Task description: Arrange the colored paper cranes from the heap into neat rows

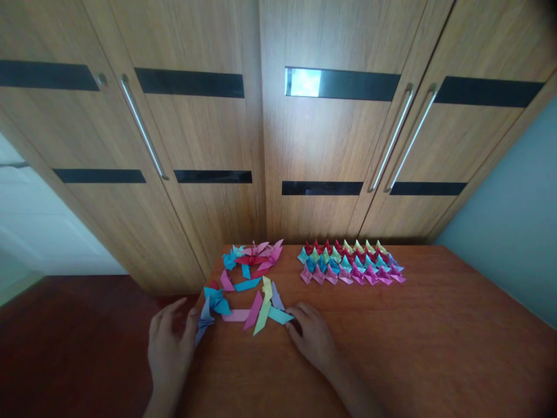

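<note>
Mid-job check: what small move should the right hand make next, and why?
Probably pinch the turquoise strip and draw it gently toward the bare wood. The right hand has its fingertips at the strip's outer end, while the inner end lies close against the yellow-green strip, so a slow pull seems least likely to disturb the others.

We lose both forearms (350, 386) at btm edge of frame. L hand (170, 348): contact w/ purple paper pc. (204, 320) can't be confirmed by us. R hand (312, 337): fingers partly hide tip of teal strip (279, 315); we can't verify grip. Folds on rowed paper pcs. (357, 273) too small for us to read. Cupboard (319, 142) top & table (418, 348) near edge: cut off.
</note>
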`<action>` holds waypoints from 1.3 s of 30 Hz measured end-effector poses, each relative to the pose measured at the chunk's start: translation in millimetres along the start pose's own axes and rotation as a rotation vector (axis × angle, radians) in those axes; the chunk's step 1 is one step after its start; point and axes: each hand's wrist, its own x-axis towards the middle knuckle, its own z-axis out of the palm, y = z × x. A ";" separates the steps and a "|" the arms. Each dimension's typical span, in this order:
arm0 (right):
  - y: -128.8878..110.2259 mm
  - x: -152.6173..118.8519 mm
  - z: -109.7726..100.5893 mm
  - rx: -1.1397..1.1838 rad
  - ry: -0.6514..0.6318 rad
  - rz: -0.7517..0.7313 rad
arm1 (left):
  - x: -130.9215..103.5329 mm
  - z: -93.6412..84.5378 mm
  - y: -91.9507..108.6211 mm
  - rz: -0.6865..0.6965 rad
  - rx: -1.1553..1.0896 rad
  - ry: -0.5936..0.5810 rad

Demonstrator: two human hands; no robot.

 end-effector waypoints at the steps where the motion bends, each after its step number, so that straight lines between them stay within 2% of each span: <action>1: 0.2 0.0 0.3 0.004 0.004 -0.002 | 1.6 1.3 -6.5 -0.054 -0.028 -0.076; 4: 0.9 0.1 0.7 0.014 0.013 -0.007 | 4.2 8.3 -22.6 -0.207 -0.131 -0.320; 7: 1.5 0.0 0.7 0.025 0.022 -0.011 | 3.7 13.0 -28.1 -0.251 -0.189 -0.437; 15: 1.1 -0.9 0.0 0.050 0.033 -0.015 | -12.5 7.7 -20.9 -0.163 -0.222 -0.526; 21: 1.9 -0.4 -1.3 0.110 0.062 -0.028 | -20.8 -7.2 -16.2 -0.289 -0.305 -0.456; 24: 4.9 -0.5 -1.9 0.198 0.132 0.012 | -22.6 -12.6 2.1 -0.395 -0.501 -0.410; 28: 1.3 -3.9 -9.3 0.288 0.271 0.053 | -28.8 -6.0 43.3 -0.534 -0.821 -0.407; 31: -12.5 -11.3 -16.3 0.372 0.271 0.018 | -36.6 11.3 80.5 -0.545 -0.985 -0.380; 35: -29.1 -21.4 -13.8 0.435 0.240 -0.006 | -51.5 42.4 125.5 -0.509 -1.120 -0.473; 39: -23.5 -19.7 -6.6 0.410 0.349 0.089 | -71.2 68.1 154.1 -0.484 -1.238 -0.545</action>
